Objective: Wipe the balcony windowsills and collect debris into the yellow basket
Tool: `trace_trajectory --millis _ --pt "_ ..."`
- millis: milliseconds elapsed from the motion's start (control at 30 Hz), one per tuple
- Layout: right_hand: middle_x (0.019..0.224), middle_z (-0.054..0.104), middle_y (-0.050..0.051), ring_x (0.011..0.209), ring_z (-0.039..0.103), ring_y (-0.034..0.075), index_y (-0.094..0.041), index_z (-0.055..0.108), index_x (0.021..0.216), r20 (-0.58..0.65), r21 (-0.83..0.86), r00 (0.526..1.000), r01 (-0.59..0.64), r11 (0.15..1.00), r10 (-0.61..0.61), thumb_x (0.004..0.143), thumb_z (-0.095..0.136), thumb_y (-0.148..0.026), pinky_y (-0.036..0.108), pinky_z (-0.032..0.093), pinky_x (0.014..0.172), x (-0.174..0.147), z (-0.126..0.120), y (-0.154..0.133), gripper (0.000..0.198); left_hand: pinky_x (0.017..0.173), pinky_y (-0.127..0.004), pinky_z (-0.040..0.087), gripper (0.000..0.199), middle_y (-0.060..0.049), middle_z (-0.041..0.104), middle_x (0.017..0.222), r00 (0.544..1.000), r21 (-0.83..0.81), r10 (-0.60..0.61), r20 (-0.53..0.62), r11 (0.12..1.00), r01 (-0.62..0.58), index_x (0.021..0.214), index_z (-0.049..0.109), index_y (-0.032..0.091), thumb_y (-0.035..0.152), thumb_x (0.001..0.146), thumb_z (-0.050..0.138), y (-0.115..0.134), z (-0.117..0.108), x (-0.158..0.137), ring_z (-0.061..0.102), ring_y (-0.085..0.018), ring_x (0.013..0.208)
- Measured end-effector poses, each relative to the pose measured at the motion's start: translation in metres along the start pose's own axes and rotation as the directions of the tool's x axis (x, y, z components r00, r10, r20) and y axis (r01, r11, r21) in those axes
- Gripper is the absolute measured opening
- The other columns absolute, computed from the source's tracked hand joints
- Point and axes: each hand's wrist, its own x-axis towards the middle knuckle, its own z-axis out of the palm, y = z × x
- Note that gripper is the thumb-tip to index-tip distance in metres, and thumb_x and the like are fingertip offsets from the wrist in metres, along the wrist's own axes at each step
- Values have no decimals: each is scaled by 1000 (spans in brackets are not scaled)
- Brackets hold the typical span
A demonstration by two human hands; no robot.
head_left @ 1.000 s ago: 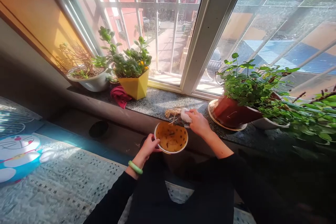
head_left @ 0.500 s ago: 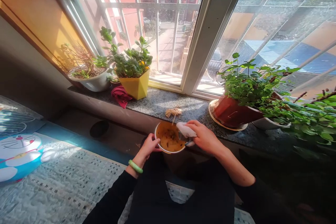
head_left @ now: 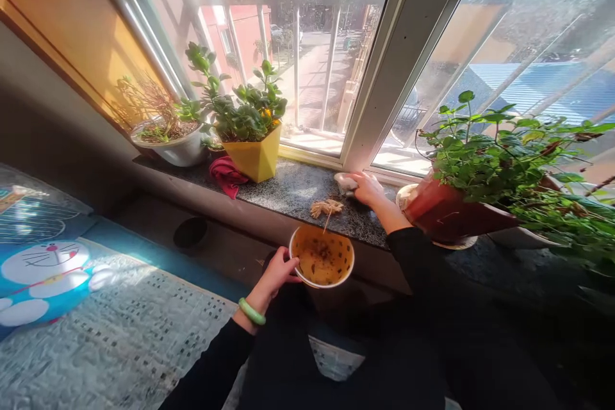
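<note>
My left hand (head_left: pixel 276 274) grips the left rim of a round tub (head_left: pixel 353 262) with a white rim. Its orange inside is specked with dark crumbs, and its lower part is hard to make out in the dark. My right hand (head_left: pixel 369 190) reaches onto the granite windowsill (head_left: pixel 293 198) by the window frame, closed on a crumpled white cloth (head_left: pixel 344 183) pressed to the stone. Between the hands, a tan tassel-like bundle (head_left: pixel 327 207) lies on the sill, with a thin strand hanging toward the tub.
Left on the sill are a yellow pot (head_left: pixel 257 157) of succulents, a white pot (head_left: pixel 180 147) and a red cloth (head_left: pixel 228 175). A red-brown pot (head_left: pixel 451 208) with leafy stems stands close by my right forearm. A quilted bed (head_left: pixel 134 327) with a blue plush toy (head_left: pixel 43 282) is at left.
My right hand has moved with the white cloth out of the tub, up and away onto the windowsill. My left hand still holds the tub, and the view has shifted slightly.
</note>
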Motion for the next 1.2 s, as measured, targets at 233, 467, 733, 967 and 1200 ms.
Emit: trace_trajectory --millis 233,467,733,967,1200 --pt "142 60 0 116 55 26 -35 68 129 67 57 968 237 970 -240 77 70 -17 45 40 106 -20 11 8 55 52 -30 63 27 -6 60 95 1000 -7 -3 -3 1000 3 89 53 15 22 78 77 -1 -3 3 65 -13 68" --pt "141 61 -1 115 54 26 -35 69 128 74 73 960 264 962 -269 80 64 -14 44 43 103 -67 8 -7 53 51 -31 62 26 -6 60 93 1000 -3 0 -4 1000 0 87 52 15 21 79 76 1 -3 4 66 -13 64" --pt "140 62 -1 116 53 26 -32 70 126 67 122 967 237 964 -246 87 55 -12 42 44 102 -116 8 -25 47 51 -32 62 23 -4 61 85 1000 52 -13 -13 999 13 89 49 16 19 82 71 4 -4 7 67 -16 63" --pt "136 65 1 117 56 26 -33 72 122 84 237 930 330 914 -358 84 56 -10 45 44 104 -152 2 -36 47 53 -33 62 32 -3 60 82 1000 44 -10 -2 999 10 86 48 18 23 77 78 5 -5 6 67 -17 65" --pt "133 66 2 123 57 26 -32 72 123 -12 330 949 301 895 -315 79 65 -13 45 40 110 -97 -13 -30 48 55 -32 63 22 -2 60 86 1000 52 -17 19 999 16 89 48 17 17 82 69 4 -5 7 67 -15 65"
